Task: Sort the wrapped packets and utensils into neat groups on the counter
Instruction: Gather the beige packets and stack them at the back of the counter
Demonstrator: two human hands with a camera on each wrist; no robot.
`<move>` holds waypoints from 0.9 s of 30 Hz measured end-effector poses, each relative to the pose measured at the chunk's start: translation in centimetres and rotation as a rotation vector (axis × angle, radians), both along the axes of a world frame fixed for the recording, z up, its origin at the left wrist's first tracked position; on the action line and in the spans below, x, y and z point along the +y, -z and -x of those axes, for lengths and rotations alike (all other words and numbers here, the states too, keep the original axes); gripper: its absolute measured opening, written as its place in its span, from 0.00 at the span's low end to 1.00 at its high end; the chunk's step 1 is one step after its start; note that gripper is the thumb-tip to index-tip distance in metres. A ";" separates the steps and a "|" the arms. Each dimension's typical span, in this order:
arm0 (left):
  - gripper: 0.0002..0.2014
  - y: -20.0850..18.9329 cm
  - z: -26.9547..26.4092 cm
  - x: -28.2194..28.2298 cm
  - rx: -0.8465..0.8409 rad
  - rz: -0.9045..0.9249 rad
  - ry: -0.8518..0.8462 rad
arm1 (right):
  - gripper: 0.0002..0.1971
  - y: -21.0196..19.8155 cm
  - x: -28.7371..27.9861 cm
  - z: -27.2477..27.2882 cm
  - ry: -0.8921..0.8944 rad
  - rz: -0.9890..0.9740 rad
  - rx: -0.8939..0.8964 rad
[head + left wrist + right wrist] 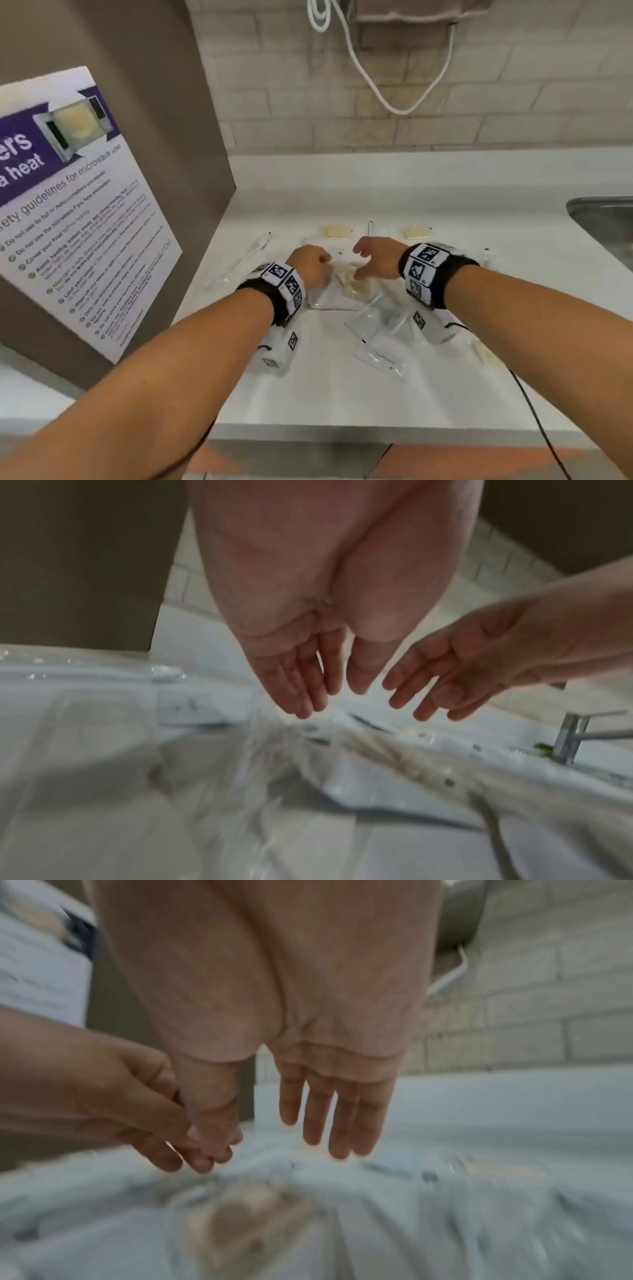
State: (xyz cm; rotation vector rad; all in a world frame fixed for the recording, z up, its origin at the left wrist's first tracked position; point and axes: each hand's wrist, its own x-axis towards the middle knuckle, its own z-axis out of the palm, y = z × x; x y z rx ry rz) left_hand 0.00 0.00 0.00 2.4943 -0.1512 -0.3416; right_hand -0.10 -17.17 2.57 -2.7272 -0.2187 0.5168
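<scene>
A pile of clear wrapped packets [376,318] lies mid-counter, one with a cream-coloured filling [349,282] at its far end. My left hand [323,269] and right hand [359,262] hover close together just over that cream packet. In the left wrist view the left hand [332,702] hangs with fingers straight and holds nothing. The right hand [274,1150] is also spread and bare in the right wrist view. Two cream packets [337,232] [416,232] lie side by side further back. A long wrapped utensil [246,257] lies to the left.
A microwave poster [78,205] hangs on the brown panel at left. A steel sink [603,219] is set into the counter at right. Another cream packet [483,353] lies near the right forearm. A white cable [394,96] hangs on the tiled wall.
</scene>
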 end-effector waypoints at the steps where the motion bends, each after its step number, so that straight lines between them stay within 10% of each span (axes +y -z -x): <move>1: 0.08 0.5 -0.1 -0.2 -0.006 -0.047 0.024 | 0.35 0.5 0.2 0.0 0.015 0.025 0.023; 8: 0.27 2.9 -2.3 -0.9 -0.090 -0.183 0.139 | 0.38 1.8 0.7 -1.2 0.040 0.043 0.034; 19: 0.09 1.6 -5.1 -0.6 0.052 0.394 0.118 | 0.24 1.5 0.1 -3.8 0.079 -0.288 -0.090; 27: 0.15 -1.1 -6.7 -1.9 0.122 0.736 0.044 | 0.17 -1.8 -1.9 -4.7 0.201 -0.733 -0.055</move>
